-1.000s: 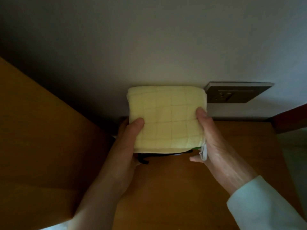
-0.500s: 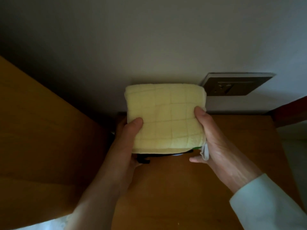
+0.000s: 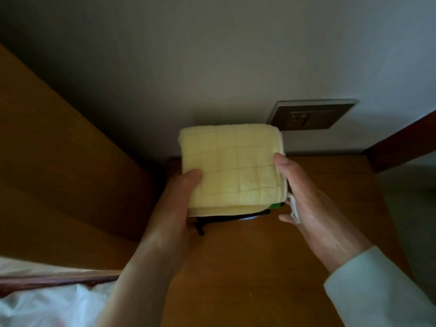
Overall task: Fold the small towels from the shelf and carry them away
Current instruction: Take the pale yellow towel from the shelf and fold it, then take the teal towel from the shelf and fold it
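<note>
The left hand [image 3: 169, 213] clamps the pale-yellow, grid-stitched folded towel [image 3: 231, 168] atop a stack [image 3: 226, 217] held above the brown wooden shelf [image 3: 259, 267]; the right hand [image 3: 316, 208] grips opposite. Squeeze evenly, level, so lower layers don't slip.

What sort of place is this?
Likely an indoor domestic room, a home or perhaps a hotel; I cannot tell which. A wooden shelf top stands against a plain wall, a wall socket plate sits just above it, and a folded yellow towel is held over it.
</note>
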{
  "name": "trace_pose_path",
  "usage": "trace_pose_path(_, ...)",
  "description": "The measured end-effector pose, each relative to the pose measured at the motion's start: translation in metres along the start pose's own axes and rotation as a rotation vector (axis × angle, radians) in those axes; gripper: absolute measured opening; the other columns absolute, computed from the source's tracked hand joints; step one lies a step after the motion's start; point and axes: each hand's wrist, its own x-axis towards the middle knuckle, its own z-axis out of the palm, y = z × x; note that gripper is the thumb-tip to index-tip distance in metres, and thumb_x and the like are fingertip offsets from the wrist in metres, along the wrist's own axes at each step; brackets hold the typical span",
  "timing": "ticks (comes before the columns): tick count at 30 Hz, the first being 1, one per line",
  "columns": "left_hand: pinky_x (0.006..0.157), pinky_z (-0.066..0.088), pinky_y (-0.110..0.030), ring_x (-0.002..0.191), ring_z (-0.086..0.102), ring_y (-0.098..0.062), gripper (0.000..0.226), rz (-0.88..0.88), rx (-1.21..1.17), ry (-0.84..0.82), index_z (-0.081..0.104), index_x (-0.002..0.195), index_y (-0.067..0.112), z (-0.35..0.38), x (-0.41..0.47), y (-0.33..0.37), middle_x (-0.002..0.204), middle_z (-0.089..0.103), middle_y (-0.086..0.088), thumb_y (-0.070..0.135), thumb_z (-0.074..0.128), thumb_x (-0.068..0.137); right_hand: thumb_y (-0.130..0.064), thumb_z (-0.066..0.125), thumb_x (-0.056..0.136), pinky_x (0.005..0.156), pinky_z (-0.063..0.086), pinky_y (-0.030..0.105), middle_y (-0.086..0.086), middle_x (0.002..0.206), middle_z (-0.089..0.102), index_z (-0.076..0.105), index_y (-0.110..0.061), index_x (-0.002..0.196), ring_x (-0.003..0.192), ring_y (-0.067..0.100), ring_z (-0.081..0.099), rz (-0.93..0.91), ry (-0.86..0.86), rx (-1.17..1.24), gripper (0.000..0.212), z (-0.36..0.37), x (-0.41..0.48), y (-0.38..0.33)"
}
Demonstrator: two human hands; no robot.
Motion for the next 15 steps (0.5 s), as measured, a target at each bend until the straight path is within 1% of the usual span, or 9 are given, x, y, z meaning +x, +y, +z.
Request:
trace_pose_path(2,0.087,0.056,-0.04,0.102,0.072,-0.02,0.027,0.029,0.016,0.003,0.069,0.115,0.034,0.001,-0.004,0.004,0.107,0.077,0.002,0.046,0.06,0.092,-0.062,0.051,0.089,0.094,0.049,0.037,-0.021,0.095,0.055,0.045,-0.038,0.139,0.083,-0.002,0.052,-0.055,0.043,0.03,0.056,-0.005,-0.003,-0.003)
trace_pose_path(3,0.088,0.056,-0.041,0.103,0.072,-0.021,0.029,0.046,0.028,0.011,0.068,0.117,0.034,0.002,-0.006,0.008,0.11,0.077,0.001,0.048,0.06,0.093,-0.057,0.05,0.094,0.087,0.05,0.031,-0.019,0.095,0.056,0.046,-0.035,0.136,0.084,-0.001,0.055,-0.076,0.054,0.037,0.048,-0.008,-0.006,-0.006)
trace_pose_path(5,0.098,0.054,-0.048,0.109,0.069,-0.024,0.042,0.069,0.053,0.058,0.068,0.122,0.036,0.004,-0.01,0.015,0.117,0.074,0.0,0.057,0.061,0.087,-0.062,0.05,0.09,0.097,0.045,0.032,-0.01,0.121,0.061,0.046,-0.029,0.141,0.11,0.012,0.059,-0.116,0.036,0.0,0.061,-0.012,-0.011,-0.008)
trace_pose_path(7,0.105,0.05,-0.052,0.113,0.067,-0.023,0.053,0.114,0.08,0.093,0.068,0.123,0.035,0.006,-0.016,0.023,0.12,0.072,0.003,0.059,0.06,0.078,-0.071,0.052,0.081,0.112,0.033,0.044,-0.01,0.144,0.049,0.041,-0.039,0.146,0.137,0.017,0.044,-0.147,0.041,-0.005,0.073,-0.015,-0.019,-0.01)
trace_pose_path(8,0.105,0.049,-0.049,0.111,0.068,-0.018,0.047,0.142,0.077,0.1,0.07,0.119,0.033,0.006,-0.022,0.027,0.116,0.074,0.007,0.057,0.059,0.08,-0.072,0.053,0.081,0.116,0.029,0.048,-0.008,0.153,0.043,0.041,-0.044,0.146,0.141,0.017,0.039,-0.165,0.039,0.019,0.071,-0.017,-0.025,-0.013)
trace_pose_path(10,0.093,0.052,-0.037,0.09,0.071,0.001,0.021,0.209,0.055,0.102,0.072,0.096,0.033,0.006,-0.031,0.034,0.088,0.076,0.022,0.048,0.058,0.094,-0.07,0.052,0.087,0.118,0.026,0.052,-0.007,0.161,0.036,0.046,-0.048,0.139,0.143,0.017,0.035,-0.198,0.037,0.054,0.057,-0.02,-0.037,-0.023)
trace_pose_path(12,0.075,0.044,-0.027,0.059,0.063,0.017,0.033,0.235,0.053,0.081,0.072,0.074,0.038,0.008,-0.051,0.045,0.062,0.068,0.032,0.04,0.053,0.101,-0.071,0.052,0.088,0.111,0.033,0.053,-0.006,0.163,0.034,0.039,-0.048,0.146,0.146,0.022,0.033,-0.215,0.014,0.055,0.064,-0.024,-0.051,-0.036)
trace_pose_path(14,0.072,0.04,-0.026,0.057,0.06,0.019,0.042,0.265,0.116,0.082,0.073,0.064,0.049,0.013,-0.072,0.063,0.06,0.065,0.035,0.039,0.053,0.1,-0.078,0.052,0.081,0.098,0.04,0.05,-0.01,0.16,0.037,0.045,-0.058,0.136,0.143,0.021,0.036,-0.278,-0.007,0.051,0.059,-0.03,-0.068,-0.049)
trace_pose_path(15,0.075,0.04,-0.027,0.068,0.062,0.017,0.033,0.292,0.101,0.071,0.074,0.073,0.051,0.014,-0.083,0.073,0.069,0.068,0.035,0.041,0.055,0.098,-0.08,0.052,0.079,0.093,0.041,0.048,-0.014,0.158,0.04,0.049,-0.063,0.128,0.141,0.019,0.037,-0.31,-0.018,0.056,0.052,-0.032,-0.078,-0.055)
